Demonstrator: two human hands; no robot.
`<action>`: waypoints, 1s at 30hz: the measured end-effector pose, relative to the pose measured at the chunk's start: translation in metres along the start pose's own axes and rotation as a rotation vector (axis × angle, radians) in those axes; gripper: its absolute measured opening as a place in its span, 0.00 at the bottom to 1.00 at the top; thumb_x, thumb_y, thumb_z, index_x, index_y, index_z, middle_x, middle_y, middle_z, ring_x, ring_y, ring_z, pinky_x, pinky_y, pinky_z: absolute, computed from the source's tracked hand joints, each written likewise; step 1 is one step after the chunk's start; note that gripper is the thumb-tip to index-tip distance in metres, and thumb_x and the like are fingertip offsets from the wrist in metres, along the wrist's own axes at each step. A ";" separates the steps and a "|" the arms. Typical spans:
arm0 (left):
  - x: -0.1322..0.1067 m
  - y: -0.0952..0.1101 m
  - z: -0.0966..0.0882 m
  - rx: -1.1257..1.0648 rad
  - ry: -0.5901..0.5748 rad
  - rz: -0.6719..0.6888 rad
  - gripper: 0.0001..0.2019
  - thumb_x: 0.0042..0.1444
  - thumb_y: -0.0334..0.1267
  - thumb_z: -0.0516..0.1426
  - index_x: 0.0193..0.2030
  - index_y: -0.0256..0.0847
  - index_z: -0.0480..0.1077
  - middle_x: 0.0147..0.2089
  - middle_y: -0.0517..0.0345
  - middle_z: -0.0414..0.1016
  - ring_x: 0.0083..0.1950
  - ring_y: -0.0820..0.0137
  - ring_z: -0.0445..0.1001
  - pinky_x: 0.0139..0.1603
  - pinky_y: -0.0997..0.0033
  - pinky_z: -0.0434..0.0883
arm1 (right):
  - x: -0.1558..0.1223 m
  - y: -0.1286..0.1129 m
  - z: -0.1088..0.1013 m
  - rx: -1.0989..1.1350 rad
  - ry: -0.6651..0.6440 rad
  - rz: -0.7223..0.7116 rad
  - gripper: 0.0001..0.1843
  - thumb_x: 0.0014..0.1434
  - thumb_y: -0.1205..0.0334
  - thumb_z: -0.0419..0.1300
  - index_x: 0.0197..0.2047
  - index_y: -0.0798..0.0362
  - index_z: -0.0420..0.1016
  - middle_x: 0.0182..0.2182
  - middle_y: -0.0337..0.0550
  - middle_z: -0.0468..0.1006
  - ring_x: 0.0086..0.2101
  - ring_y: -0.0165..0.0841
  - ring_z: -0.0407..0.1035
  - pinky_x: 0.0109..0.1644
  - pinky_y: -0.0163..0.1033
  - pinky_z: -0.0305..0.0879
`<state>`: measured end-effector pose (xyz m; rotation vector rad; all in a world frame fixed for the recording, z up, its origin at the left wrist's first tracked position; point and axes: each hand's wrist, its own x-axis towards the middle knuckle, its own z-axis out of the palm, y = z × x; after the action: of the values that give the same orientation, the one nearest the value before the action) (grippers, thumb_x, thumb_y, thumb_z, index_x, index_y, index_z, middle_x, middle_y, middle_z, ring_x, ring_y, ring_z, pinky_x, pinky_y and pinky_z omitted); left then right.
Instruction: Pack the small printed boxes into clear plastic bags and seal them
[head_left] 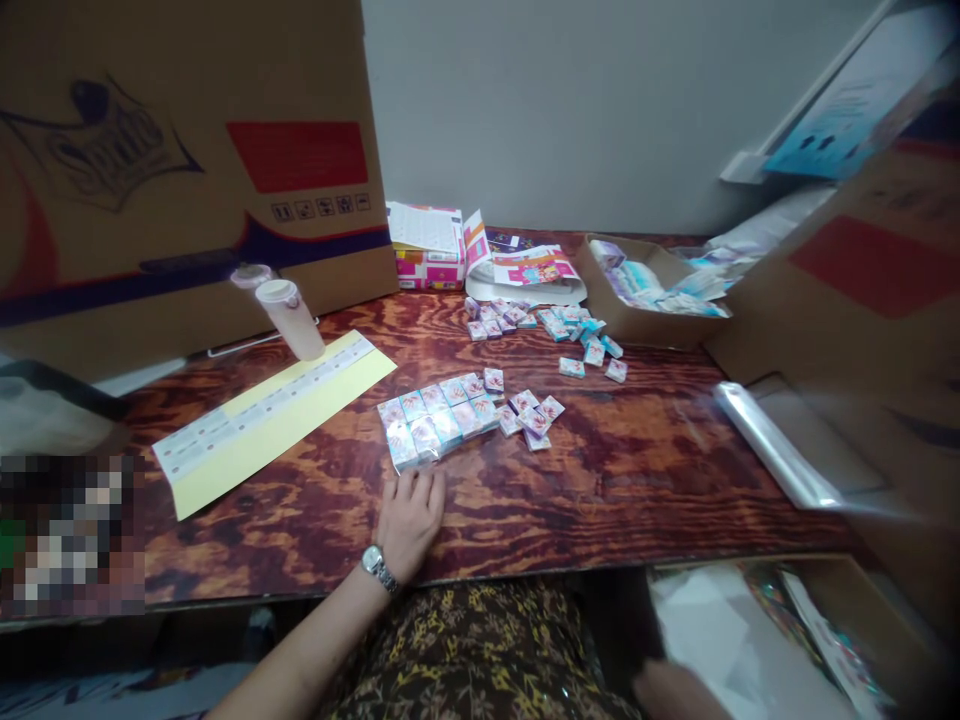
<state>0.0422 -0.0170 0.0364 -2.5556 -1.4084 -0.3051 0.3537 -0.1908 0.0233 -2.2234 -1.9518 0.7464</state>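
My left hand lies on the dark wooden table with its fingers together and stretched flat, holding nothing. Its fingertips almost touch a neat double row of small blue-and-pink packets just beyond it. Loose packets lie at the right end of that row. My right hand is low below the table edge, blurred, over white sheets; its fingers do not show.
A yellow sticker strip and a capped plastic bottle lie at left, before a big cardboard box. Scattered packets, printed boxes and a cardboard tray sit at back. A clear film roll lies at right.
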 end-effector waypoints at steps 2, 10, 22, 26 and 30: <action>0.003 -0.002 0.001 0.019 -0.011 0.033 0.12 0.57 0.28 0.48 0.45 0.37 0.68 0.39 0.50 0.72 0.43 0.60 0.67 0.37 0.60 0.64 | 0.035 -0.016 -0.026 -0.180 -0.014 -0.166 0.13 0.49 0.73 0.56 0.33 0.46 0.76 0.20 0.41 0.72 0.21 0.32 0.68 0.23 0.34 0.62; 0.005 -0.005 0.005 0.007 0.081 0.077 0.05 0.55 0.31 0.53 0.38 0.38 0.68 0.41 0.52 0.69 0.45 0.62 0.64 0.43 0.61 0.64 | 0.162 -0.129 -0.041 -0.431 0.504 -0.682 0.29 0.53 0.53 0.60 0.57 0.55 0.63 0.52 0.52 0.67 0.52 0.45 0.57 0.55 0.51 0.53; 0.025 -0.029 -0.001 -0.127 0.134 0.111 0.08 0.57 0.29 0.49 0.40 0.36 0.68 0.51 0.44 0.66 0.50 0.61 0.63 0.49 0.58 0.64 | 0.216 -0.126 -0.045 -0.330 0.539 -0.919 0.08 0.60 0.68 0.51 0.38 0.53 0.71 0.49 0.46 0.70 0.50 0.37 0.59 0.56 0.47 0.51; 0.033 -0.040 -0.005 -0.197 0.010 0.123 0.11 0.57 0.27 0.47 0.43 0.37 0.65 0.46 0.47 0.70 0.43 0.65 0.67 0.46 0.61 0.65 | 0.238 -0.133 -0.052 -0.328 0.428 -0.970 0.09 0.62 0.67 0.49 0.42 0.54 0.69 0.47 0.48 0.71 0.50 0.36 0.60 0.56 0.46 0.50; 0.043 -0.051 -0.006 -0.248 -0.210 0.022 0.10 0.59 0.31 0.45 0.42 0.39 0.64 0.32 0.54 0.72 0.33 0.67 0.69 0.35 0.68 0.64 | 0.251 -0.141 -0.061 -0.423 0.210 -0.916 0.11 0.62 0.68 0.45 0.41 0.54 0.67 0.35 0.45 0.74 0.38 0.33 0.66 0.50 0.41 0.54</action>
<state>0.0211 0.0428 0.0585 -2.8748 -1.4961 -0.2248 0.2669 0.0887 0.0556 -1.1693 -2.7782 -0.0287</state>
